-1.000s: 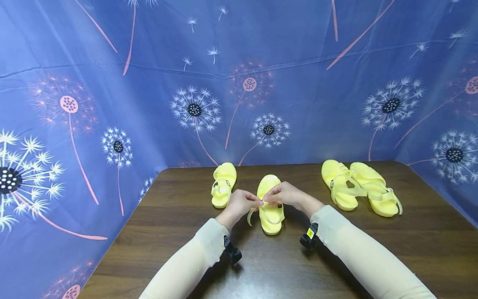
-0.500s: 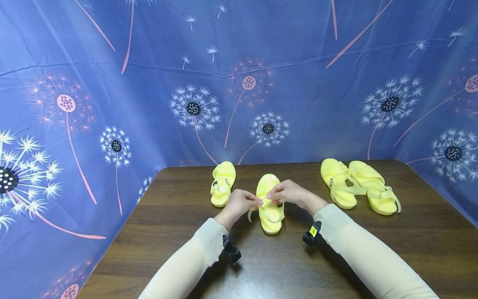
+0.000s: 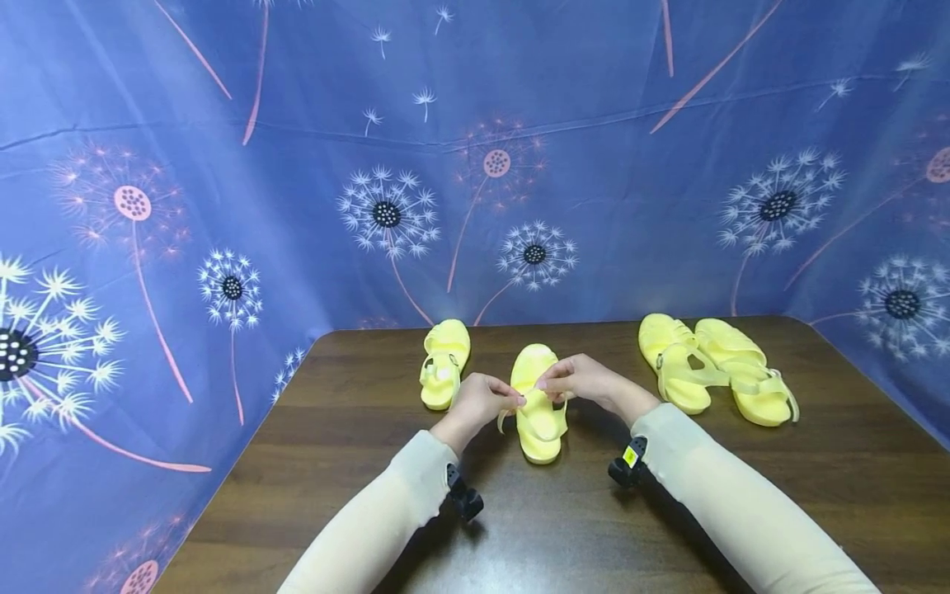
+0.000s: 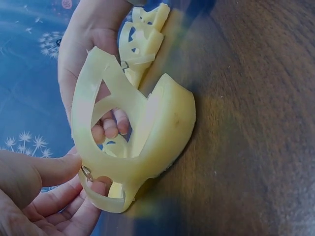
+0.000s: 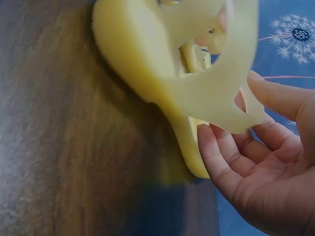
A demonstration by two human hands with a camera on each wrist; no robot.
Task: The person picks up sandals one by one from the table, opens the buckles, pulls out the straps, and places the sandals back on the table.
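A yellow sandal (image 3: 539, 425) lies sole down mid-table in the head view, heel toward me. My left hand (image 3: 482, 402) is at its left side, pinching the strap by a small metal buckle (image 4: 86, 172) between thumb and fingers. On the other side my right hand (image 3: 582, 382) grips a broad translucent strap (image 5: 216, 96), its thumb on the outer face and fingers beneath. Both hands stay close together over the sandal's middle. Behind my left hand stands another yellow sandal (image 3: 449, 342) with its strap across.
Two more yellow sandals (image 3: 671, 355) lie side by side at the back right of the brown wooden table (image 3: 334, 462). A blue dandelion-print cloth (image 3: 631, 214) hangs along the table's back and sides. A small black camera (image 3: 464, 495) sits on each wrist.
My right hand has shifted a little to the right, widening the gap between the fingertips of both hands. The left hand keeps its place at the buckle.
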